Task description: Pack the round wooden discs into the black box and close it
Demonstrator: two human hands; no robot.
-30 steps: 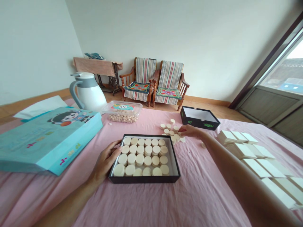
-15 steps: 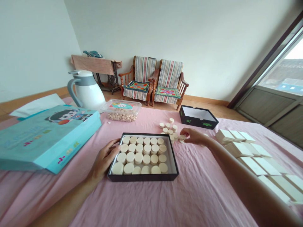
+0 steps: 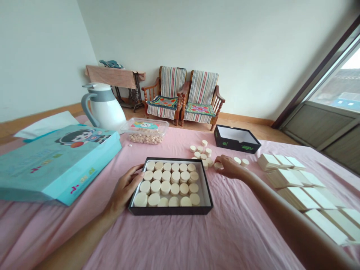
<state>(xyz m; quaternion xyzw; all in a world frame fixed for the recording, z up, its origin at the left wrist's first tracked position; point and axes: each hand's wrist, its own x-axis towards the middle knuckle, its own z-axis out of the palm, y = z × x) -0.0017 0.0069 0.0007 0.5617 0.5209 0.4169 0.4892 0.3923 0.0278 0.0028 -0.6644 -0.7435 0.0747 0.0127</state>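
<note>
A black box (image 3: 171, 210) with a white inside lies on the pink cloth in front of me. Rows of round pale wooden discs (image 3: 165, 176) fill most of it, stacked to uneven heights. My left hand (image 3: 128, 185) grips the box's left side, thumb over the rim. To the right of the box, my right hand (image 3: 230, 167) is closed, pinching one wooden disc (image 3: 218, 165) low at the cloth; whether it is lifted I cannot tell. Several loose discs (image 3: 203, 156) lie between that hand and the box, and a few more sit just beyond the wrist.
A black lid (image 3: 237, 144) lies beyond my right hand. Stacked pale rectangular boards (image 3: 300, 178) stand at the right. To the left are a turquoise case (image 3: 67, 157), a white jug (image 3: 108, 108) and a clear tub (image 3: 147, 131) of small beige pieces. Two chairs stand behind.
My right hand has shifted slightly and its fingers are drawn closer about the disc. My left hand stays on the box. The view has moved a little.
</note>
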